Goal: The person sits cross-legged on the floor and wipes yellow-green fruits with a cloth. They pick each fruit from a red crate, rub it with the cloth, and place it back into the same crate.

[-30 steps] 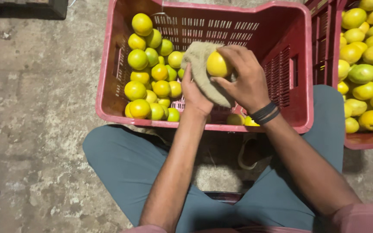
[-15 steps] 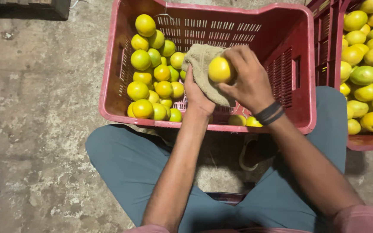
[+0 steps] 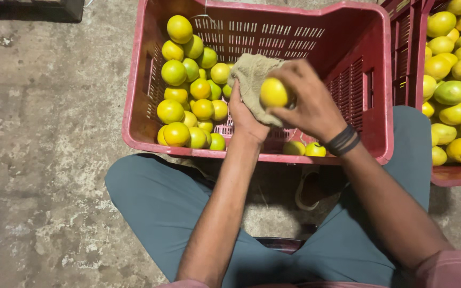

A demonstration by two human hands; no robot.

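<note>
- The right hand [image 3: 310,104] grips a yellow citrus fruit [image 3: 273,92], its fingers [image 3: 286,74] curled around the fruit and pinching it from the far side.
- The left hand [image 3: 245,114] holds a beige cloth [image 3: 252,80] bunched against the fruit; its fingers are mostly hidden under the cloth, pressed into it.
- Fruit and cloth sit above the middle of a red plastic crate [image 3: 358,64], over its bare right half.
- A heap of yellow-green fruit [image 3: 190,96] fills the crate's left side.
- Two loose fruits [image 3: 305,148] lie by the near wall.
- A second crate [image 3: 457,176] to the right is packed with fruit.
- Grey trousers [image 3: 161,208] and a concrete floor [image 3: 44,138] lie below.
</note>
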